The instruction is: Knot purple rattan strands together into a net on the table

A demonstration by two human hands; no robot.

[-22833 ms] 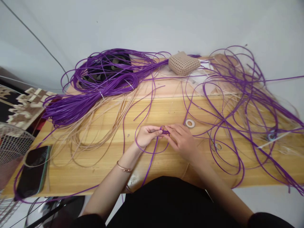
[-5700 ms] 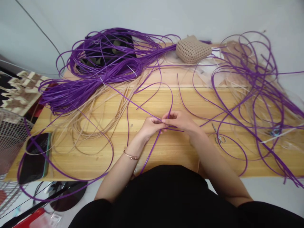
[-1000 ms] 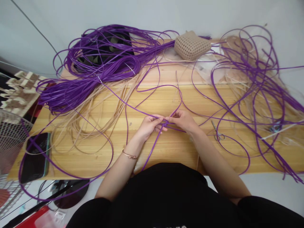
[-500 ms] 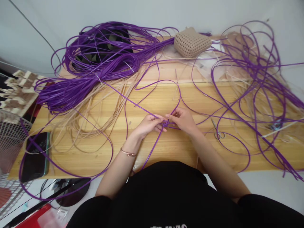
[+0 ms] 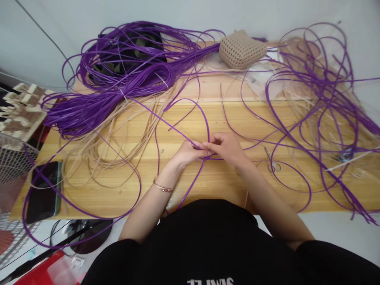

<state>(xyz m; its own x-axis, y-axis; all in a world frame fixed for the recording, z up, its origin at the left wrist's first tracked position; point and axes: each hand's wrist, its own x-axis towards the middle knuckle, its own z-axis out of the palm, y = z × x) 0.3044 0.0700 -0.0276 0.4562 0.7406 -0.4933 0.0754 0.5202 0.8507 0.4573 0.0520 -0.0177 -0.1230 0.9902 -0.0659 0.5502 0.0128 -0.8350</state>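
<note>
While poised over the wooden table [image 5: 130, 202], pinches purple strands [image 5: 205, 158] between both hands, right at the tips of the fingers. With the left hand [image 5: 187, 154], grips from the left side, with thumb laid along the top, fingers curled beneath and no gap visible between. With the right hand [image 5: 227, 148], brings thumb and forefinger together in a tight pinch beside the left thumb tip, with the other fingers folded inward.

Holds the crossing of the strands just at and under the meeting fingertips, mostly covered there; cannot tell exactly how over and under. From that spot, lets one length [image 5: 193, 183] slant down toward the black shirt [image 5: 213, 241], and another [image 5: 216, 159] pass out rightward beneath the right hand. Takes a third [image 5: 160, 118] into the left hand beside the thumb from the upper left, and has a fourth [image 5: 208, 132] rising from the right fingertips into an arc bending left.

Wears a thin bracelet [image 5: 162, 188] on the left wrist. Beside the right forearm, has small scissors [image 5: 270, 160] lying near a purple loop. At the back of the table, has a beige woven piece [image 5: 243, 49]; at back left, a tied purple bundle [image 5: 86, 111] above loose beige strands [image 5: 118, 146]; near the front left corner, a phone [image 5: 41, 204] with purple cord across it.
</note>
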